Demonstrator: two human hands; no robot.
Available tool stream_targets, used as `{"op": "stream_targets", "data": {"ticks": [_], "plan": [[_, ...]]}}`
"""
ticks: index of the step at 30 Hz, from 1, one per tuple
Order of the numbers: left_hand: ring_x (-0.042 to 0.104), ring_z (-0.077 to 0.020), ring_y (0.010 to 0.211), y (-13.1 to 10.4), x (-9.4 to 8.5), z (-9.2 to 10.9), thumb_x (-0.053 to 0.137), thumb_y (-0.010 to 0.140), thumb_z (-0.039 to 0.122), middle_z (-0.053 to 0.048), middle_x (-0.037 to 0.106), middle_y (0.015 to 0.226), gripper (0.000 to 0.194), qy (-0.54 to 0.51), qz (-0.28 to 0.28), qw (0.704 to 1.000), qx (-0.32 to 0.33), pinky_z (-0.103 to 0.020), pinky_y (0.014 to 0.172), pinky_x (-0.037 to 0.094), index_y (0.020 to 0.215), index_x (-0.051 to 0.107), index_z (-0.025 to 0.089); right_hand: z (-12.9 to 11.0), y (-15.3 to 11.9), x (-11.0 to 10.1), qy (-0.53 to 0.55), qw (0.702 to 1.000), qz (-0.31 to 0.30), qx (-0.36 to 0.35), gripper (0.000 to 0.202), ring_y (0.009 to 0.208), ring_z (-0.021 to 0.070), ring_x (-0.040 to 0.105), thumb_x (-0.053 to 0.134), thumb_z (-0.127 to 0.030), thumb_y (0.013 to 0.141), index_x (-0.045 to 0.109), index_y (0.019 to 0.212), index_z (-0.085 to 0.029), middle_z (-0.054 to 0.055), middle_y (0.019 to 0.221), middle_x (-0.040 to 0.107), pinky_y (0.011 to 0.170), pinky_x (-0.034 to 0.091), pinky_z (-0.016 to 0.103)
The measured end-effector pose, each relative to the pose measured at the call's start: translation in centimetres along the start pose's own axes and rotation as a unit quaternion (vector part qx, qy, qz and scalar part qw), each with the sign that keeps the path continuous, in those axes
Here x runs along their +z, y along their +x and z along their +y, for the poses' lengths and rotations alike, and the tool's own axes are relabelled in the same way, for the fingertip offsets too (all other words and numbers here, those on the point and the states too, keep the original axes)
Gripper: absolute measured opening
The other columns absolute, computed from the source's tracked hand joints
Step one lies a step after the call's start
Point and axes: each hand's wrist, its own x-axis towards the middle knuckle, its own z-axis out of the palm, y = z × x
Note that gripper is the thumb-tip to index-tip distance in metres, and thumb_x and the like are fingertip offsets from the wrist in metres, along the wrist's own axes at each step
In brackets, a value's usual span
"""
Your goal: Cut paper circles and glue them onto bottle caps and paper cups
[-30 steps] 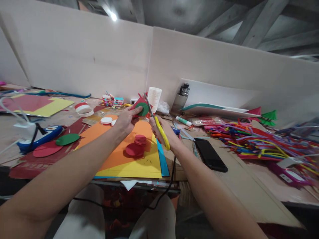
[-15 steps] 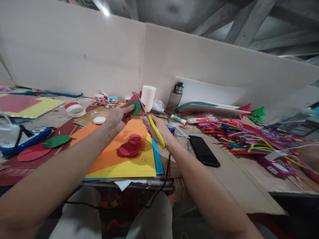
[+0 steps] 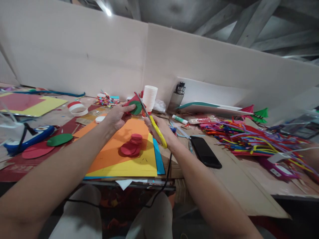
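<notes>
My left hand [image 3: 119, 114] pinches a green paper disc [image 3: 135, 108] laid against a piece of red paper [image 3: 135, 99]. Yellow-handled scissors [image 3: 158, 131] are in the grip of my right hand [image 3: 156, 126], their blades angled up along the right edge of the red paper. Below my hands, a small pile of red paper discs [image 3: 131, 146] lies on orange and yellow sheets [image 3: 119, 168]. Part of the red paper is hidden behind the green disc and my fingers.
A stack of white paper cups [image 3: 150, 94] stands behind my hands. To the right lie a black phone [image 3: 205, 151] and a heap of pipe cleaners [image 3: 249, 139]. Larger green [image 3: 59, 139] and red ovals [image 3: 37, 151] lie left. Another person's arm [image 3: 312, 156] shows at the right edge.
The whole view has shifted slightly. My hands keep the same hold on the papers and scissors, and the blades remain at the red paper's edge.
</notes>
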Motion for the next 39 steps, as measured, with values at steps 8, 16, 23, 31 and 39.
{"op": "stream_targets", "data": {"ticks": [8, 16, 23, 31, 39], "plan": [[0.062, -0.0102, 0.056, -0.2, 0.2, -0.1, 0.078, 0.062, 0.004, -0.005, 0.069, 0.067, 0.018, 0.025, -0.026, 0.999, -0.017, -0.017, 0.053, 0.048, 0.076, 0.071, 0.009, -0.2, -0.1, -0.1, -0.035, 0.999, 0.012, -0.029, 0.044, 0.063, 0.0118, 0.042, 0.039, -0.063, 0.091, 0.047, 0.081, -0.021, -0.002, 0.071, 0.048, 0.059, 0.034, 0.026], [0.067, -0.0121, 0.068, 0.4, -0.6, 0.1, 0.083, 0.057, 0.007, -0.008, 0.073, 0.081, 0.026, 0.047, -0.051, 0.997, -0.014, -0.019, 0.062, 0.052, 0.081, 0.072, 0.007, 0.0, -0.1, -0.1, -0.004, 1.000, 0.000, -0.013, 0.045, 0.062, 0.0120, 0.043, 0.044, -0.064, 0.089, 0.048, 0.079, -0.020, -0.002, 0.067, 0.047, 0.057, 0.034, 0.025], [0.067, -0.0144, 0.071, 0.6, -1.1, 0.4, 0.084, 0.058, 0.011, -0.008, 0.073, 0.082, 0.031, 0.087, -0.081, 0.993, -0.013, -0.022, 0.065, 0.052, 0.087, 0.073, 0.008, 0.2, -0.1, -0.4, -0.050, 0.998, -0.001, -0.033, 0.044, 0.068, 0.0126, 0.045, 0.041, -0.062, 0.091, 0.049, 0.081, -0.020, 0.000, 0.076, 0.053, 0.062, 0.034, 0.026], [0.067, -0.0161, 0.068, 0.6, -1.3, 0.4, 0.087, 0.054, 0.015, -0.006, 0.070, 0.070, 0.031, 0.085, -0.096, 0.992, -0.001, -0.024, 0.065, 0.052, 0.080, 0.072, 0.009, 0.1, -0.1, -0.4, -0.052, 0.998, -0.002, -0.022, 0.045, 0.066, 0.0121, 0.044, 0.042, -0.063, 0.090, 0.048, 0.079, -0.020, 0.000, 0.075, 0.051, 0.062, 0.033, 0.026], [0.066, -0.0156, 0.065, 0.8, -1.6, 0.9, 0.088, 0.053, 0.017, -0.006, 0.071, 0.071, 0.033, 0.128, -0.104, 0.986, 0.003, -0.025, 0.064, 0.052, 0.082, 0.073, 0.009, -0.3, -0.3, -0.4, -0.032, 0.999, -0.012, -0.017, 0.046, 0.059, 0.0104, 0.038, 0.042, -0.064, 0.088, 0.046, 0.076, -0.020, -0.003, 0.067, 0.045, 0.055, 0.029, 0.025]]}}
